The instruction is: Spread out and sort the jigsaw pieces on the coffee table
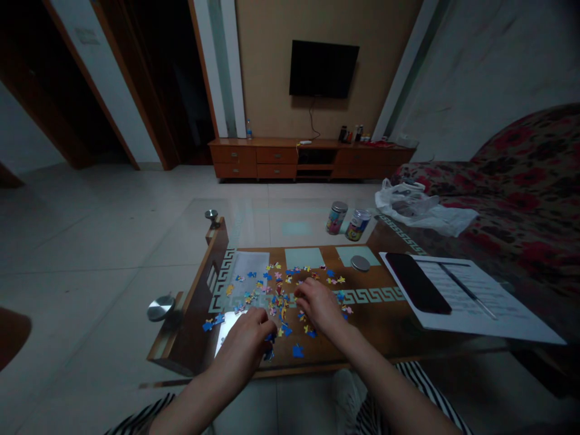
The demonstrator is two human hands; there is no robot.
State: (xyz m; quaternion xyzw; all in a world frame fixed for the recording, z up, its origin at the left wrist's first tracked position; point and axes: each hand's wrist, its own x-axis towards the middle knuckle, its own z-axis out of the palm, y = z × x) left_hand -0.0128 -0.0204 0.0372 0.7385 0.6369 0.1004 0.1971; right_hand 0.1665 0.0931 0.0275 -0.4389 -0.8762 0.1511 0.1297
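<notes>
Small jigsaw puzzle pieces (298, 351) in blue, yellow and pink lie scattered over the glass coffee table (385, 326). My left hand (249, 332) is at the near side of the scatter, its fingers curled together around a blue puzzle piece (270, 338) that shows only in part by the fingertips. Among the pieces on the right side rests my right hand (321, 304), fingers bent downward and drawn together. Its fingertips touch down close to the middle of the pile, and whatever they pinch is hidden.
Two printed tins (336, 218) (357, 225) stand at the back, with a round metal lid (360, 263) nearer. On the right, a black phone (417, 283) and a pen (469, 291) lie on paper sheets (507, 320). A white plastic bag (421, 208) sits behind them.
</notes>
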